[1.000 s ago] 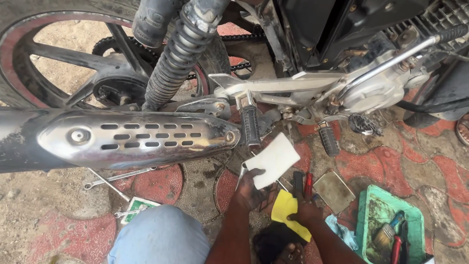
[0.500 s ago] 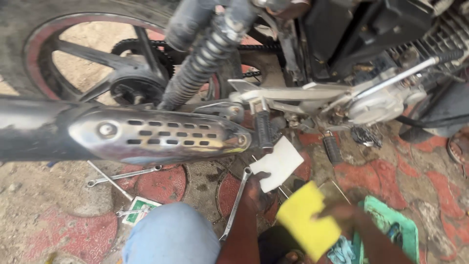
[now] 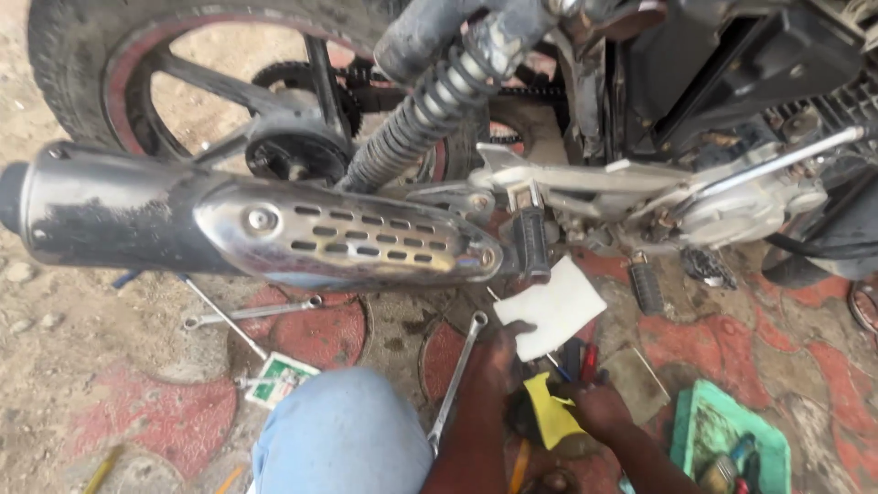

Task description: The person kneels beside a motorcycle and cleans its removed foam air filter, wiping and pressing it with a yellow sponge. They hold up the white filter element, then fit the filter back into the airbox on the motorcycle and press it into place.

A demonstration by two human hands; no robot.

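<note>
We note the white sheet [image 3: 551, 307] pinched at its lower left edge by our left hand [image 3: 498, 359], just below the motorcycle's footpeg [image 3: 530, 241]. Our right hand [image 3: 599, 407] is closed on a yellow cloth [image 3: 551, 412], just below the sheet. A wrench [image 3: 457, 378] lies on the floor beside the left hand; the green tray [image 3: 727, 437] sits to the right.

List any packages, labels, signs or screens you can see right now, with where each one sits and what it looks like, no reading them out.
Small packet: flat on the ground left of the blue-clad knee, under the exhaust muffler; rectangular, white with green and a touch of red.
White sheet: pinched at its lower corner by the left hand, below the footpeg; a plain blank rectangle, no print visible.
No signs or screens in view.
</note>
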